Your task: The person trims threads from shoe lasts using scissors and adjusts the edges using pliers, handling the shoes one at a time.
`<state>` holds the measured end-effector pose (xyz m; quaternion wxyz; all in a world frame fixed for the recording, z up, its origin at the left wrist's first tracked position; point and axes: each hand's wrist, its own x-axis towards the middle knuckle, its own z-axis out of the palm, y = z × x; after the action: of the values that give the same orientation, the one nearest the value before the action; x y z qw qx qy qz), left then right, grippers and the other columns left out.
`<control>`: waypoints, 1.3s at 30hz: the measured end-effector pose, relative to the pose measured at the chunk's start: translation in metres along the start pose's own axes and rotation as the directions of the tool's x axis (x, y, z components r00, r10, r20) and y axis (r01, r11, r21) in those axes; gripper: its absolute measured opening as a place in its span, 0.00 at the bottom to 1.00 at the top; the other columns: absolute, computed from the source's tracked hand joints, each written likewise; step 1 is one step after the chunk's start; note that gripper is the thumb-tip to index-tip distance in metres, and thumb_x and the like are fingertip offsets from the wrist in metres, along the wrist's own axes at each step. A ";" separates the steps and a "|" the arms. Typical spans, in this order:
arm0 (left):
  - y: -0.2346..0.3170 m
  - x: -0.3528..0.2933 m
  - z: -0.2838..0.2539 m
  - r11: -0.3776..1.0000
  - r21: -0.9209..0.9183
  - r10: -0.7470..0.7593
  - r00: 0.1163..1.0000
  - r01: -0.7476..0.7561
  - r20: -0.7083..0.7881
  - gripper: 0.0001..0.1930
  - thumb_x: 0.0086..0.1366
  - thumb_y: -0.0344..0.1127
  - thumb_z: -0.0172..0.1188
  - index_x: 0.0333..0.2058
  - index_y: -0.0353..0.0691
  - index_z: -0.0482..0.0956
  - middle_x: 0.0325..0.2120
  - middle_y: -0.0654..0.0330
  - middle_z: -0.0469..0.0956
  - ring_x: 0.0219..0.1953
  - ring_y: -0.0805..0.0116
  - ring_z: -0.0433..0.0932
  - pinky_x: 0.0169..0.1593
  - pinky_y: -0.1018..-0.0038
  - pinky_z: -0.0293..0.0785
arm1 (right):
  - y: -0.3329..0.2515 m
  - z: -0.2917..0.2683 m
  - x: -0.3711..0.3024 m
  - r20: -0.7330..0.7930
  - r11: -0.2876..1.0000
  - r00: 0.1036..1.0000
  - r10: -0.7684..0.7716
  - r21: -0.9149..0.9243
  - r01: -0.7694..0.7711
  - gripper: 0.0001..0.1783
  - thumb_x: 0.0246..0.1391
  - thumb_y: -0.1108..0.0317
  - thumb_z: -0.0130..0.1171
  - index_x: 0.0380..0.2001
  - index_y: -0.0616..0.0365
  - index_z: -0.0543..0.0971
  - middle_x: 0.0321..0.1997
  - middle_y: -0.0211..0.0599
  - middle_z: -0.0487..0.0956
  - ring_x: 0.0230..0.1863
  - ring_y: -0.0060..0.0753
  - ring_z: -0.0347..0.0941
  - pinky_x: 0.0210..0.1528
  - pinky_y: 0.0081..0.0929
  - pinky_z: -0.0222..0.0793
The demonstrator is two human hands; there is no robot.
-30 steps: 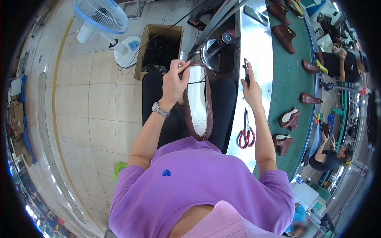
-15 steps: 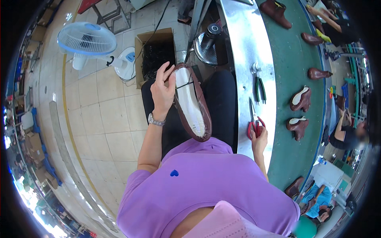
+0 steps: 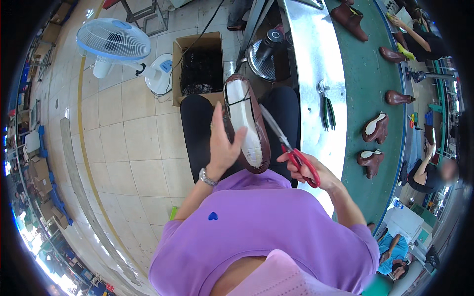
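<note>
A brown leather shoe [image 3: 262,138] sits sole up between my knees, toe end toward me. Its white insole [image 3: 249,133] is framed by the folded leather edge, and a thin black cord [image 3: 240,102] crosses it near the far end. My left hand [image 3: 225,145] is at the shoe's left side, fingers spread and the thumb over the insole; whether it touches is unclear. In my right hand [image 3: 312,170] is a pair of red-handled scissors [image 3: 281,135], blades pointing up and left beside the shoe's right edge. The blades look closed.
A metal bench [image 3: 320,49] at my right bears black-handled pliers [image 3: 328,111]. Beyond it, a green conveyor belt [image 3: 363,84] carries several brown shoes. Ahead stand a cardboard box [image 3: 177,74] with black material and a white-blue fan [image 3: 113,42]. Other people work at the far right.
My right hand has lifted the scissors off the bench and brought them left beside the shoe. My left hand has moved from the shoe's far end nearer to me.
</note>
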<state>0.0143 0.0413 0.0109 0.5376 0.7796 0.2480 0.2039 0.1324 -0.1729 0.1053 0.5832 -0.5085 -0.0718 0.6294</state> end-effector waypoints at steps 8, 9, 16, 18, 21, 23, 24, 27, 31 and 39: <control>0.003 -0.011 0.014 0.996 -0.068 -0.058 0.998 0.059 0.013 0.43 0.61 0.49 0.53 0.62 0.28 0.39 0.57 0.38 0.54 0.59 0.48 0.58 0.61 0.64 0.53 | -0.019 0.021 0.058 -0.060 0.929 0.947 0.315 -0.184 -0.321 0.36 0.51 0.30 0.42 0.29 0.58 0.72 0.15 0.21 0.64 0.15 0.15 0.62 0.14 0.13 0.58; 0.006 -0.010 0.013 0.992 -0.095 -0.083 0.996 0.084 0.014 0.43 0.61 0.49 0.54 0.62 0.28 0.39 0.57 0.38 0.54 0.59 0.48 0.57 0.61 0.64 0.53 | -0.016 0.024 0.058 -0.114 0.924 0.956 0.270 -0.250 -0.291 0.33 0.53 0.34 0.43 0.25 0.58 0.71 0.14 0.22 0.63 0.14 0.15 0.61 0.14 0.14 0.58; 0.004 0.000 0.003 0.977 0.171 0.137 0.988 -0.123 -0.066 0.42 0.58 0.45 0.59 0.61 0.30 0.46 0.58 0.37 0.53 0.60 0.45 0.55 0.61 0.61 0.52 | 0.030 0.011 0.024 -0.542 0.886 0.840 -0.042 -0.408 -0.219 0.19 0.56 0.55 0.55 0.23 0.62 0.71 0.14 0.25 0.65 0.17 0.18 0.61 0.19 0.23 0.57; 0.015 0.013 0.000 0.951 0.247 0.222 0.967 -0.186 -0.128 0.34 0.56 0.40 0.60 0.59 0.34 0.58 0.61 0.43 0.51 0.62 0.48 0.53 0.62 0.61 0.51 | 0.039 -0.007 0.007 -0.607 0.868 0.793 -0.049 -0.418 -0.267 0.21 0.51 0.52 0.59 0.26 0.64 0.73 0.14 0.29 0.67 0.19 0.20 0.63 0.22 0.24 0.59; 0.028 0.046 0.002 0.809 0.516 0.358 0.932 -0.281 -0.054 0.20 0.52 0.34 0.61 0.46 0.40 0.76 0.58 0.52 0.63 0.61 0.50 0.56 0.60 0.62 0.55 | 0.066 -0.032 -0.005 -0.750 0.614 0.559 -0.352 -0.636 -0.467 0.23 0.45 0.53 0.64 0.33 0.65 0.76 0.19 0.41 0.75 0.20 0.31 0.69 0.27 0.28 0.65; 0.018 0.061 0.006 0.798 0.507 0.383 0.924 -0.324 -0.013 0.17 0.52 0.32 0.61 0.43 0.39 0.78 0.54 0.54 0.67 0.59 0.51 0.60 0.59 0.62 0.58 | 0.101 -0.064 -0.017 -0.750 0.560 0.491 -0.444 -0.660 -0.501 0.24 0.44 0.54 0.65 0.36 0.64 0.76 0.22 0.42 0.76 0.22 0.34 0.71 0.29 0.30 0.67; 0.014 0.064 0.008 0.785 0.497 0.410 0.912 -0.371 0.033 0.14 0.52 0.30 0.61 0.40 0.38 0.79 0.50 0.57 0.72 0.57 0.53 0.63 0.57 0.62 0.61 | 0.112 -0.075 -0.020 -0.736 0.509 0.419 -0.532 -0.673 -0.537 0.25 0.43 0.54 0.66 0.38 0.63 0.77 0.26 0.43 0.77 0.24 0.36 0.73 0.31 0.31 0.69; 0.018 0.062 0.012 0.734 0.528 0.492 0.870 -0.427 0.021 0.07 0.51 0.27 0.61 0.32 0.36 0.80 0.40 0.60 0.78 0.53 0.56 0.69 0.54 0.61 0.65 | 0.111 -0.084 -0.027 -0.761 0.468 0.392 -0.516 -0.634 -0.615 0.22 0.46 0.58 0.63 0.41 0.61 0.77 0.36 0.45 0.77 0.36 0.42 0.75 0.40 0.35 0.69; 0.025 0.045 0.007 0.683 0.557 0.583 0.812 -0.472 -0.027 0.05 0.52 0.28 0.62 0.29 0.35 0.77 0.34 0.60 0.76 0.47 0.60 0.73 0.54 0.62 0.65 | 0.080 -0.105 0.005 -0.681 0.520 0.248 -0.689 -0.703 -0.485 0.18 0.49 0.62 0.59 0.42 0.59 0.77 0.41 0.47 0.75 0.45 0.48 0.71 0.48 0.37 0.65; 0.098 0.009 -0.084 0.655 0.630 0.746 0.490 -0.416 -0.452 0.07 0.56 0.24 0.58 0.35 0.36 0.77 0.39 0.55 0.76 0.46 0.53 0.74 0.54 0.54 0.65 | 0.041 -0.192 0.085 -0.555 0.351 0.223 -0.801 -0.738 -0.576 0.27 0.50 0.55 0.56 0.51 0.55 0.71 0.48 0.51 0.69 0.49 0.54 0.65 0.52 0.41 0.61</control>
<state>-0.0111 0.0798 0.1321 0.1105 0.7827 0.1774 0.5863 0.2615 -0.2135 -0.0608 0.1426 -0.9836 -0.0859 -0.0695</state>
